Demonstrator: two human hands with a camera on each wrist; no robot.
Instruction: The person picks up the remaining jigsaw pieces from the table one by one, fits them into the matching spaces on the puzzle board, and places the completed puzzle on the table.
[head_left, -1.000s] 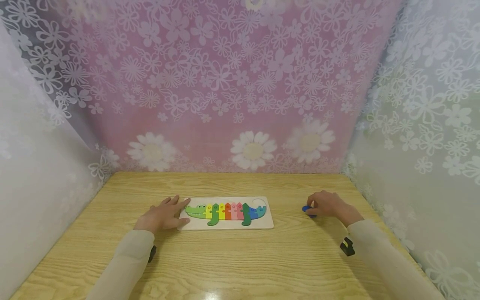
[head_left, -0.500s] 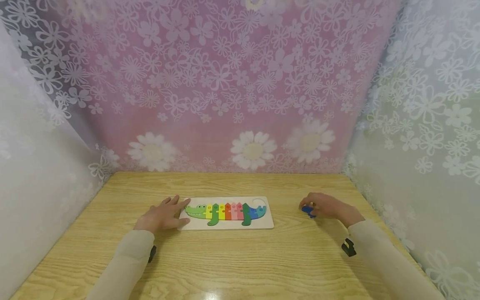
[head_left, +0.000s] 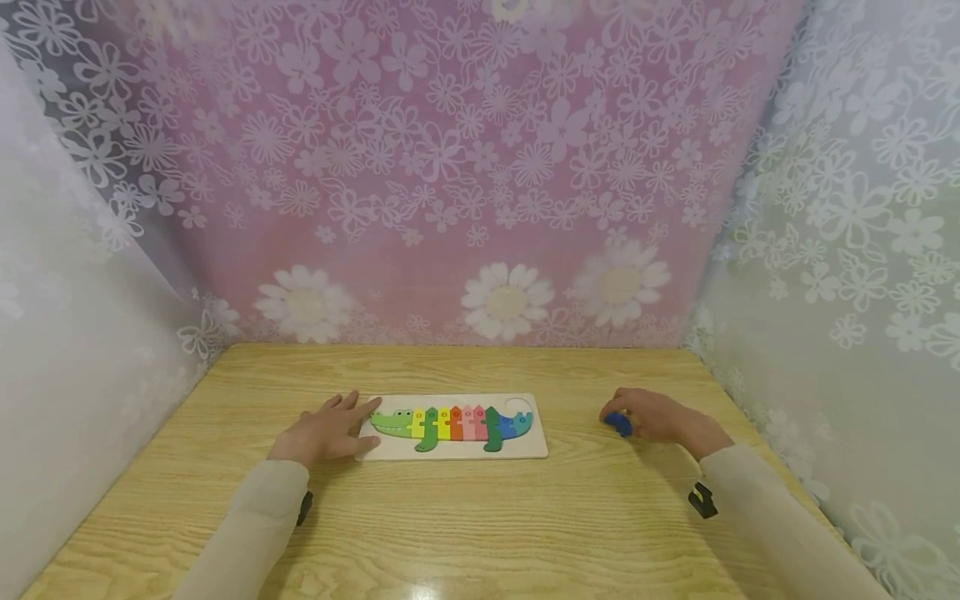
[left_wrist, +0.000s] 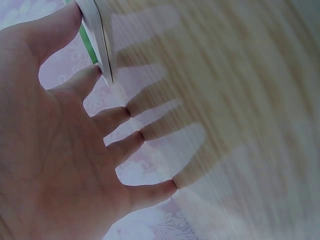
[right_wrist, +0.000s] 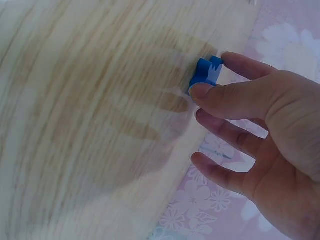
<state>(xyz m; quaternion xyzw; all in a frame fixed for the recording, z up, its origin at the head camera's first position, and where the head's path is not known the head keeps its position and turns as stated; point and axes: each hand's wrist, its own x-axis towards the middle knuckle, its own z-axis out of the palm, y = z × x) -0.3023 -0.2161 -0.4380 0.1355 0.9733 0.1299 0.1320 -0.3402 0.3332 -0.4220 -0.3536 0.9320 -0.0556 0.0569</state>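
Note:
A wooden crocodile puzzle board (head_left: 457, 452) lies flat on the table, its colourful pieces running from a green head to a blue tail. Near the tail's curl, a bare recess (head_left: 517, 407) shows on the board. My left hand (head_left: 322, 435) rests with spread fingers at the board's left end, thumb and index finger touching its edge; the other fingertips press on the table in the left wrist view. Off to the right of the board, my right hand (head_left: 654, 415) pinches a small blue puzzle piece (right_wrist: 205, 72) between thumb and index finger, close over the table.
The wood-grain table (head_left: 480, 517) reaches back to a pink flowered curtain (head_left: 450, 208). Pale flowered cloth hangs on both sides. Each wrist wears a black camera mount (head_left: 702, 500).
The blue puzzle piece has turned in my right fingers, which shifted slightly. My left hand and the board stay where they were.

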